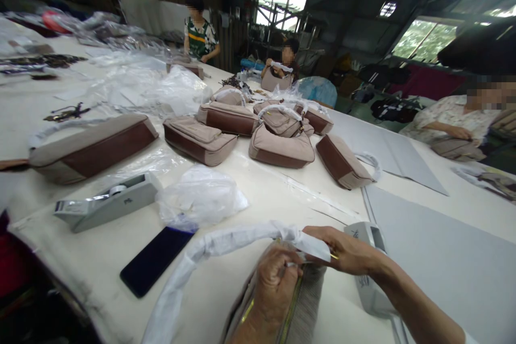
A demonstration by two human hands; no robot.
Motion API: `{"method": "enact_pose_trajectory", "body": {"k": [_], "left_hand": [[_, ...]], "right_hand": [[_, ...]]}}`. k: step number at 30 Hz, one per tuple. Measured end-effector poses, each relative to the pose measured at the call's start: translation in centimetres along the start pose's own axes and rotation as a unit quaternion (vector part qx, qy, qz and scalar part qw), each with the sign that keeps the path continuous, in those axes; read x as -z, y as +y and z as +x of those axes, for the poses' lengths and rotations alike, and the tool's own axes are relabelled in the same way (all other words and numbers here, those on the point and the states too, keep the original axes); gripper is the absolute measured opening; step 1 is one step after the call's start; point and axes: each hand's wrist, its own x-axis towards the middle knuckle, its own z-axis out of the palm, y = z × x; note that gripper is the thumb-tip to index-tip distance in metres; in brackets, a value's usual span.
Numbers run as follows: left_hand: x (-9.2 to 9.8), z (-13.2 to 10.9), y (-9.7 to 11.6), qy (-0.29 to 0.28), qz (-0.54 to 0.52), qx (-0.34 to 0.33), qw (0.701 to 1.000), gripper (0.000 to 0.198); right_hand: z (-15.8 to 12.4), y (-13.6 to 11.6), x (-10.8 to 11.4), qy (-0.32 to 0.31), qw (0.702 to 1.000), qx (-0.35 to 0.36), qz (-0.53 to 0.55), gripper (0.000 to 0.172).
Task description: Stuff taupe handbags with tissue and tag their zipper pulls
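Observation:
A beige handbag (312, 295) with a gold zip stands at the front of the table. Its handle (226, 239), wrapped in white paper, arches over to the left. My left hand (276, 282) is closed above the zip, fingertips pinching the wrapping near the handle's end. From the right, my right hand (346, 250) grips the wrapped handle at that same end, its thumb and fingers on either side. The fingers partly hide what lies between the two hands. Just behind my right wrist sits a grey tape dispenser (373, 295).
Left of the bag lie a dark phone (157, 260), a second tape dispenser (116, 201) and a crumpled plastic bag (201, 196). Several beige and brown handbags (282, 148) stand beyond. Grey sheets (443, 247) cover the right side. Three people work around the table (258, 204).

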Motion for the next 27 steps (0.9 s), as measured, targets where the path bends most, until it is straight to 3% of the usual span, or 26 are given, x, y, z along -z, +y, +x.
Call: {"method": "enact_pose_trajectory", "body": {"k": [5, 7, 11, 17, 27], "left_hand": [[0.4, 0.4, 1.4, -0.006, -0.087, 0.137, 0.987, 0.012], [0.6, 1.1, 1.9, -0.019, -0.118, 0.197, 0.973, 0.020], [0.7, 2.3, 1.9, -0.074, -0.030, 0.295, 0.952, 0.021], [1.0, 1.8, 1.6, -0.127, -0.008, 0.278, 0.952, 0.018], [-0.1, 1.1, 0.5, -0.106, 0.012, 0.314, 0.943, 0.027]], "right_hand": [[0.2, -0.6, -0.2, -0.010, 0.998, 0.052, -0.017, 0.020], [0.3, -0.6, -0.2, -0.006, 0.998, 0.057, -0.021, 0.020], [0.4, -0.3, -0.2, -0.005, 0.997, 0.065, -0.040, 0.017], [-0.1, 0.3, 0.0, -0.009, 0.995, 0.070, -0.065, 0.017], [-0.1, 0.1, -0.7, -0.023, 0.994, 0.066, -0.083, 0.016]]}}
